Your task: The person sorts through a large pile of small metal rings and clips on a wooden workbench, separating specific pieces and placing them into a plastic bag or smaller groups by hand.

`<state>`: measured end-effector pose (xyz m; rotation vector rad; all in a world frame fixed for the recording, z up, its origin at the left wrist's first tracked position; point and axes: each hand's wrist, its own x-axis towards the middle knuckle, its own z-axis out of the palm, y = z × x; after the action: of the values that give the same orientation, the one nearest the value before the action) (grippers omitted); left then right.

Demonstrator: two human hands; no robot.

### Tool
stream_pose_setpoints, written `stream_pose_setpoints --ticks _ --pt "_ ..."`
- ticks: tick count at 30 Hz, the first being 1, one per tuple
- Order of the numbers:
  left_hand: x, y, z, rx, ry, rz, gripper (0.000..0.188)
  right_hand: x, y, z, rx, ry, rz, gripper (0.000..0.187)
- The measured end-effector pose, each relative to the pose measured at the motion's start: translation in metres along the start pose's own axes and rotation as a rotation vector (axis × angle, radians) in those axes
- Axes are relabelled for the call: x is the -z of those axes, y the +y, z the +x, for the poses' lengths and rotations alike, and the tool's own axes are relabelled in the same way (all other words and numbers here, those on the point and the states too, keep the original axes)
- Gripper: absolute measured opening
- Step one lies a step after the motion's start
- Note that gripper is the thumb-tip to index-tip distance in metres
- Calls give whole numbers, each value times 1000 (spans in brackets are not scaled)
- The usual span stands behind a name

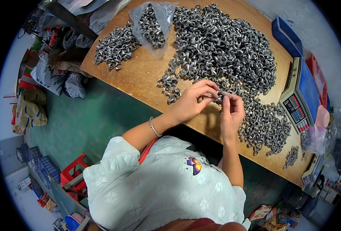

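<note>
My left hand (196,97) and my right hand (232,112) meet over the near edge of the wooden table. Both are closed in a pinch at small grey metal rings (219,97); the fingers partly cover these, so I cannot tell how many there are. A large heap of grey metal rings (224,48) spreads just beyond my hands. Some loose rings (171,86) lie left of my left hand, and a lower pile of smaller-looking metal pieces (266,129) lies right of my right hand. A bangle circles my left wrist.
A clear plastic bag (155,48) with rings lies beside another ring pile (116,44) at the far left of the wooden table (135,77). On the right stand a digital scale (295,109), a blue tray (286,34) and a small metal cluster (291,158). A red stool (75,175) stands left.
</note>
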<state>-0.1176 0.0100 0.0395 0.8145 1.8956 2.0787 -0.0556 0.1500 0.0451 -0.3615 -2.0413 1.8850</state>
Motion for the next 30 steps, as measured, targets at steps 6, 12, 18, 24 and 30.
stream_pose_setpoints --ticks 6,12,18,24,30 --pt "-13 6 -13 147 121 22 33 3 0 1 -185 -10 328 11" --pt "-21 3 -20 8 194 257 17 6 6 -3 223 -61 -234 9" --pt "-20 -10 -22 -266 254 398 19 9 8 -5 -147 -58 113 11" --pt "-21 8 -22 53 173 49 32 2 10 -9 -62 10 158 9" --pt "-21 -3 -22 -34 259 191 29 6 7 -7 138 -32 -203 7"
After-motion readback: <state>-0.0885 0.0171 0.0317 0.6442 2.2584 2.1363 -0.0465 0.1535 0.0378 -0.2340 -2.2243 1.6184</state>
